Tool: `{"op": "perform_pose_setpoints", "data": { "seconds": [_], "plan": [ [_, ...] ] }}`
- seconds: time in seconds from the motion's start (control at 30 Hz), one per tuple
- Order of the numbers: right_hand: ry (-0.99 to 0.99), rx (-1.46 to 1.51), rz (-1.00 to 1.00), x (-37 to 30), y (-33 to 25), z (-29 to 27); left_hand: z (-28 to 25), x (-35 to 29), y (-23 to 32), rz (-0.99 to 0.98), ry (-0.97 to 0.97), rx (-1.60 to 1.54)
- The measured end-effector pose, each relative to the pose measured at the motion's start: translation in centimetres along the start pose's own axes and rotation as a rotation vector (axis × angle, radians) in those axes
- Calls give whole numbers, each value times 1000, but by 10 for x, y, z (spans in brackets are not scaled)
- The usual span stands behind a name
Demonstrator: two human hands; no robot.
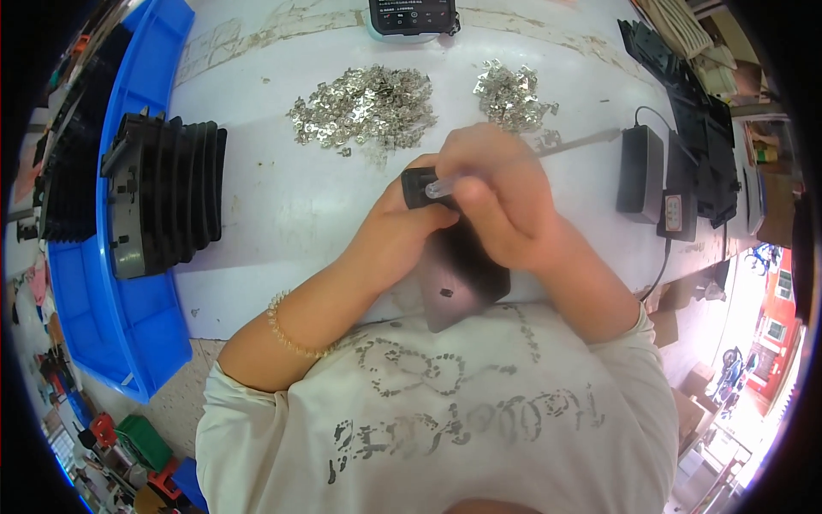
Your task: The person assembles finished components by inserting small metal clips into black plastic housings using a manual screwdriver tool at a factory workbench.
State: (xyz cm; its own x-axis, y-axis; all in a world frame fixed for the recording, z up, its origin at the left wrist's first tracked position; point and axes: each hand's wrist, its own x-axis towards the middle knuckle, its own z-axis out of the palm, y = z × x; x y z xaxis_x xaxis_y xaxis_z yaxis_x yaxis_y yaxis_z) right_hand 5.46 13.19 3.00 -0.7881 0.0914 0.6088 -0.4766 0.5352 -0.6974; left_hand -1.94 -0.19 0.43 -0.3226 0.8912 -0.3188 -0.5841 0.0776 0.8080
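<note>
My left hand (pixel 402 218) is wrapped round a long black plastic casing (pixel 469 278), holding it tilted close to my shirt. Its open, box-like end points away from me, between my thumb and fingers. My right hand (pixel 509 193) grips a long thin tool (pixel 572 144), blurred, with a pale see-through tip against that end. Whether it is a screwdriver or tweezers I cannot make out. Just beyond my hands lie a large heap of small shiny metal clips (pixel 368 107) and a smaller heap of them (pixel 509 94).
Several black casings stand in a nested row (pixel 167 197) at the left, against a blue plastic bin (pixel 141 330). A phone (pixel 413 19) lies at the far edge. To the right are a black power adapter (pixel 640 171) with a cable and stacked black parts (pixel 706 163) on the white table (pixel 257 248).
</note>
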Motion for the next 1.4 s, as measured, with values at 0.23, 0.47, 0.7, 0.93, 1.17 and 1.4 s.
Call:
{"op": "perform_pose_setpoints", "data": {
  "seconds": [0.23,0.47,0.7,0.93,1.17,1.4],
  "plan": [
    [-81,-46,77,1,-4,3,-1,2,-9,30,-3,62],
    [-75,-42,165,-10,-1,6,0,0,-13,103,26,139],
    [-93,49,231,-10,-6,-3,-2,6,-13,88,-6,128],
    [172,-32,355,-30,-8,-42,3,0,-7,59,-11,30],
    [219,-17,580,-62,3,-45,3,1,-4,22,7,-4],
    [255,8,705,-58,1,-39,1,1,-4,24,14,39]
  ]
}}
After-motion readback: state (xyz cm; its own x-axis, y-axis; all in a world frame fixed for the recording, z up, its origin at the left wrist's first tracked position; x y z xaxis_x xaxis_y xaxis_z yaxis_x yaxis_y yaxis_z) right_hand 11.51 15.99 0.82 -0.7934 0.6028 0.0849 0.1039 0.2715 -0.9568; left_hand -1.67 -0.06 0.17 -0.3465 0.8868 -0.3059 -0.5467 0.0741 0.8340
